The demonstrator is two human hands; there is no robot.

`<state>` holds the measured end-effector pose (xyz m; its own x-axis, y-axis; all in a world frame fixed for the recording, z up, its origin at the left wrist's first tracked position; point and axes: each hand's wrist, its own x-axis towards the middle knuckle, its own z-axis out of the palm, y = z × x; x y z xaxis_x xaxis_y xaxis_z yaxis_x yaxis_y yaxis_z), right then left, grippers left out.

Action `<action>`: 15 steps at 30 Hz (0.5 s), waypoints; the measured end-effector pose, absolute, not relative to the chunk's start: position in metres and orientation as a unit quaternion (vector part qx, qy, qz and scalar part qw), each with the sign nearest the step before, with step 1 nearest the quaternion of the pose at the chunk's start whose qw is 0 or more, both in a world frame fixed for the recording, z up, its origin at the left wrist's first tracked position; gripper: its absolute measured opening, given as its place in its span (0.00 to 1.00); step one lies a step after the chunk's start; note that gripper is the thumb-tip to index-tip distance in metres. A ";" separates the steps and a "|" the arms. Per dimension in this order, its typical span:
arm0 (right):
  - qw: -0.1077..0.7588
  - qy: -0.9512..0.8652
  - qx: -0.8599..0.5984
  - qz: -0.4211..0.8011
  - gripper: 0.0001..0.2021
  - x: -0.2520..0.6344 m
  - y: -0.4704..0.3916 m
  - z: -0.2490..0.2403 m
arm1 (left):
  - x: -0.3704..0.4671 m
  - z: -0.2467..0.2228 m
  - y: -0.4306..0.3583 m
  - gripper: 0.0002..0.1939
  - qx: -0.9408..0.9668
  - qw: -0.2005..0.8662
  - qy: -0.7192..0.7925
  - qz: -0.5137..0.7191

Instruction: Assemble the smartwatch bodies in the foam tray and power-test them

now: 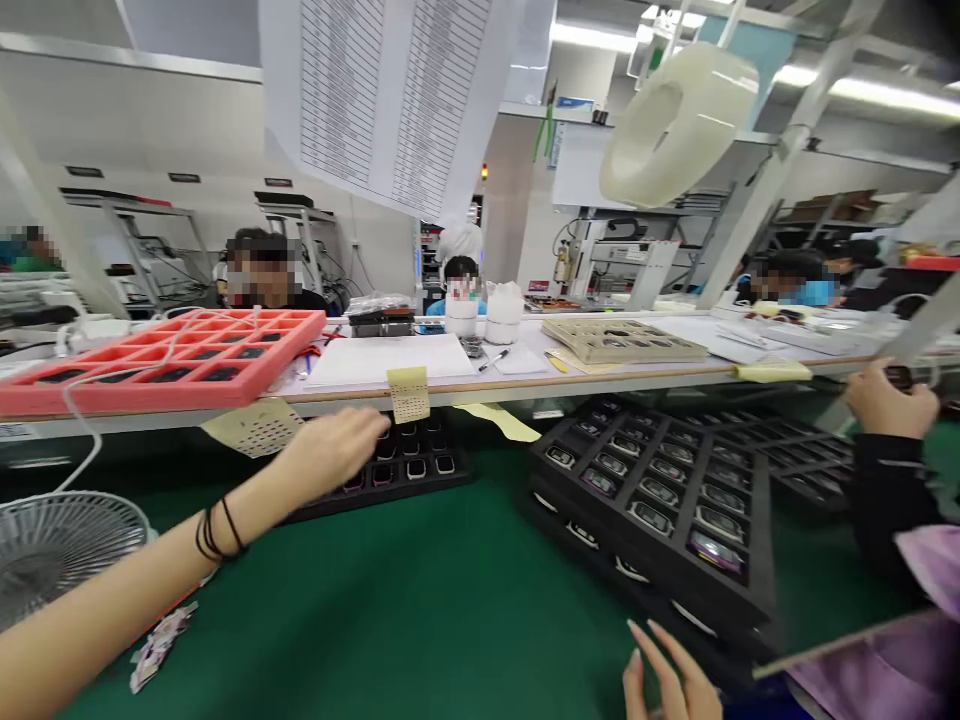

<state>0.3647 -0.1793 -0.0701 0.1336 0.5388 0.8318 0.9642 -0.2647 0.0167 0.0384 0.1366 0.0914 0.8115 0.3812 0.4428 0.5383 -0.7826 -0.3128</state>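
My left hand (341, 445) reaches over a black tray (420, 487) under the shelf. Its fingers are bent together at the tray's far row; what they pinch, if anything, is hidden. Square dark-faced watch cases (415, 468) sit in that tray's slots. At the bottom edge, my right hand (671, 685) is partly in view, fingers stretched and apart, holding nothing visible. Just beyond it stands a stack of black foam trays (759, 540), its top one filled with rows of watch cases (660, 490).
A co-worker's hand (892, 400) holds a small dark object at right. A fan (60, 560) stands left, near a crumpled wrapper (161, 645). The shelf edge (510, 388) crosses ahead, bearing a pink foam tray (289, 350) and a beige tray (637, 345). A tape roll (705, 130) hangs above.
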 end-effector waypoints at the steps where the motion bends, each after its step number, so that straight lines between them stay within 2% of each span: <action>1: 0.275 -0.509 -0.701 -0.416 0.23 0.368 -0.178 -0.058 | 0.053 0.082 0.120 0.14 -0.946 0.203 -0.185 -0.170; 3: 0.268 -0.463 -0.714 -0.452 0.30 0.375 -0.173 -0.035 | 0.082 0.058 0.087 0.12 -0.970 0.170 -0.061 -0.164; 7: 0.242 -0.431 -0.735 -0.464 0.33 0.392 -0.163 -0.010 | 0.145 0.009 0.037 0.08 -0.974 0.142 0.090 -0.152; 11: 0.220 -0.425 -0.755 -0.449 0.33 0.417 -0.169 -0.013 | 0.210 -0.020 0.018 0.09 -0.983 0.057 0.088 -0.152; 15: 0.143 -0.437 -0.746 -0.481 0.29 0.438 -0.183 -0.016 | 0.264 -0.036 0.011 0.18 -0.977 0.006 0.081 -0.199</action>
<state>0.4384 -0.1831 -0.0158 0.1546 0.5142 0.8436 0.7899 -0.5773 0.2071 0.2638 0.0105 -0.0359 0.9080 -0.1597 0.3874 -0.1548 -0.9870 -0.0440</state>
